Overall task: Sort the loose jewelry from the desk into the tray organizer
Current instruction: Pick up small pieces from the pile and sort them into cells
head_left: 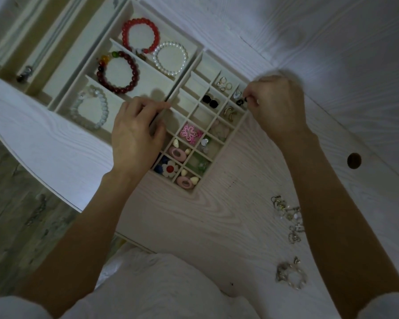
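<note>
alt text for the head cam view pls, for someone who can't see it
A person's right hand pinches a small dark earring over a gridded tray organizer while the left hand rests on its divider. More loose jewelry lies on the desk.

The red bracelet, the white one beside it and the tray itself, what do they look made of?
Red bracelet: round glossy beads, translucent red with bright highlights, so likely glass or polished stone; plastic is possible.
White bracelet: small beads with a soft pearly sheen, so pearl or imitation pearl.
Tray: thin flat cream dividers with a matte surface, possibly painted wood or board; the dim light leaves it open.
</note>
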Motion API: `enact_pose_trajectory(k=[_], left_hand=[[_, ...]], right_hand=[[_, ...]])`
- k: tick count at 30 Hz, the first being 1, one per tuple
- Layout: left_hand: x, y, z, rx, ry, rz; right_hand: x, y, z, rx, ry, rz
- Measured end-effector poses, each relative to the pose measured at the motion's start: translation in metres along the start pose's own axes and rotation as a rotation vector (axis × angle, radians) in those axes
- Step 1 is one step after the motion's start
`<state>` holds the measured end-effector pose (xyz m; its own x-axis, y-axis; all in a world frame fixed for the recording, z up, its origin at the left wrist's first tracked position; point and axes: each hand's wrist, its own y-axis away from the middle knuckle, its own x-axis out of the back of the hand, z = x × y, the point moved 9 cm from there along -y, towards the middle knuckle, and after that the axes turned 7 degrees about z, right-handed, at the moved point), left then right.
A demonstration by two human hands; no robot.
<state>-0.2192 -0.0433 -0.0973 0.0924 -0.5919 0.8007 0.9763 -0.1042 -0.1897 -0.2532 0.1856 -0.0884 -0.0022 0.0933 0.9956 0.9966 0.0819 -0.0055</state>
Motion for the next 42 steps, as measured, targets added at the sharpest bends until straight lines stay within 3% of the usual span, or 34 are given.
enact_pose_trajectory(k=[4,38,42], left_hand=[[0.000,0.000,0.000,0.006,0.015,0.000],[0.001,-0.001,-0.001,-0.011,0.018,0.004],[0.001,-0.001,-0.001,-0.011,0.021,0.008]], right_hand=[[-0.003,-0.004,-0.006,-0.036,0.109,-0.051],[-0.009,-0.006,-0.002,-0.128,0.069,-0.105],[0.006,-0.005,0.000,-0.137,0.017,-0.037]])
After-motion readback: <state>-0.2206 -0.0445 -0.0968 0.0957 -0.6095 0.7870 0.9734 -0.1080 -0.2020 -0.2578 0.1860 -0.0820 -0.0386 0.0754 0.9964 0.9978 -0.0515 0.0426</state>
